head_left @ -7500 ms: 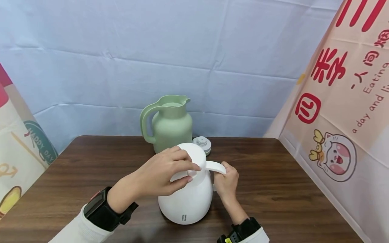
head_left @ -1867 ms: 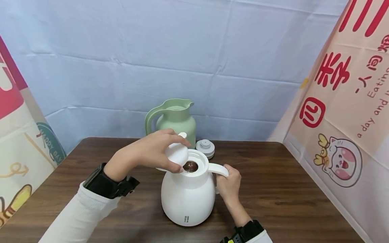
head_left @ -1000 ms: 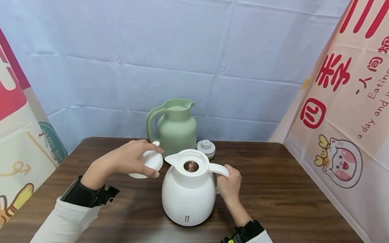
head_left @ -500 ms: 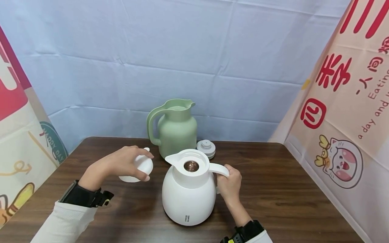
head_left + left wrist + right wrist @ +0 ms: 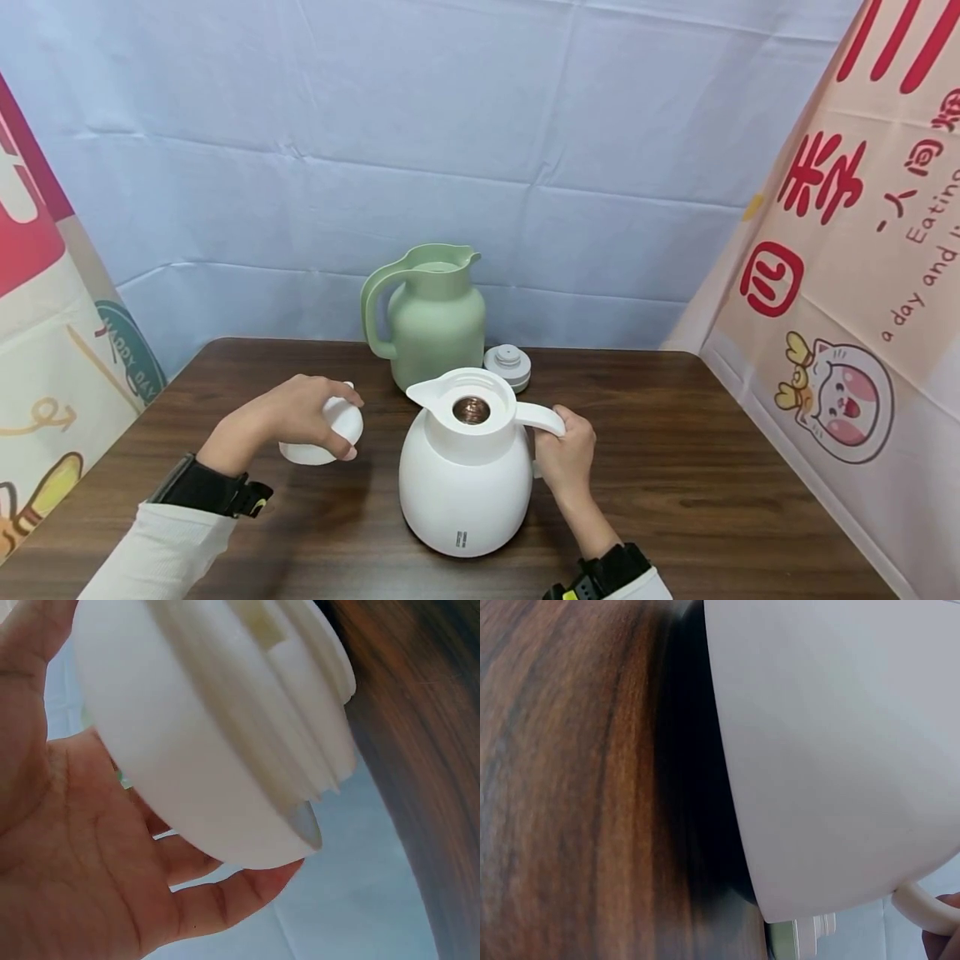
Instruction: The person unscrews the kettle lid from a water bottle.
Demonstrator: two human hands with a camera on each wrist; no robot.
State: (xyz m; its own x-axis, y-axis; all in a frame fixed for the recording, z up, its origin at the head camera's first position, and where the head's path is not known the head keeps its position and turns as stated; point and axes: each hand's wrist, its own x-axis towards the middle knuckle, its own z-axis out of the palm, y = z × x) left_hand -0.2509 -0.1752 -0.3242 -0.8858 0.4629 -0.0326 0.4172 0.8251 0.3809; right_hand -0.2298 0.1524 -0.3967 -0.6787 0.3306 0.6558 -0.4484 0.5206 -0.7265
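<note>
A white thermal jug (image 5: pixel 467 483) stands upright on the wooden table, its mouth uncovered and a coppery inside (image 5: pixel 472 410) showing. My right hand (image 5: pixel 566 450) grips the jug's handle (image 5: pixel 538 418); the right wrist view shows the jug's white body (image 5: pixel 840 750) and fingers at the handle's lower end. Left of the jug, my left hand (image 5: pixel 303 414) holds the white lid (image 5: pixel 344 419) by its edge, tilted over the table. In the left wrist view the lid (image 5: pixel 172 750) shows a threaded underside (image 5: pixel 300 712), with fingers curled round its rim.
A green jug (image 5: pixel 438 321) stands behind the white one, its handle to the left. Beside it lies a grey-white round lid (image 5: pixel 508 367). The brown table (image 5: pixel 660 483) ends at a pale blue cloth (image 5: pixel 450 150); printed cloths (image 5: pixel 825 250) hang on both sides.
My left hand has taken the lid off the white jug and carried it left and lower over the table. The right hand has kept its grip on the handle.
</note>
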